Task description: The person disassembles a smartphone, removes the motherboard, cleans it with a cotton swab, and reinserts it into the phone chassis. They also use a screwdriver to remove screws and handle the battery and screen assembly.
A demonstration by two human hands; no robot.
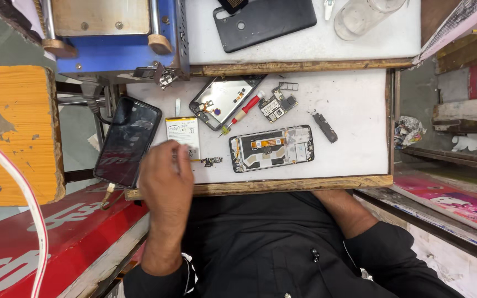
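Observation:
My left hand [164, 176] lies back-up on the white work tray [354, 99], its fingers curled over the lower edge of a white phone battery [183, 130]. A small charging board on a thin flex strip [211, 161] sticks out from under the fingers; whether they grip it is hidden. To its right lies an opened phone frame [271, 148] with its internals showing. My right forearm [344, 212] runs under the tray's wooden front edge [282, 185], and that hand is hidden.
A second phone shell [223, 98], a red-handled screwdriver [243, 113], a circuit board [276, 105] and a small dark part [325, 127] lie farther back. A black phone [128, 140] overhangs the tray's left side. Behind are a black back cover [263, 21], a glass jar [362, 15] and a blue machine [111, 49].

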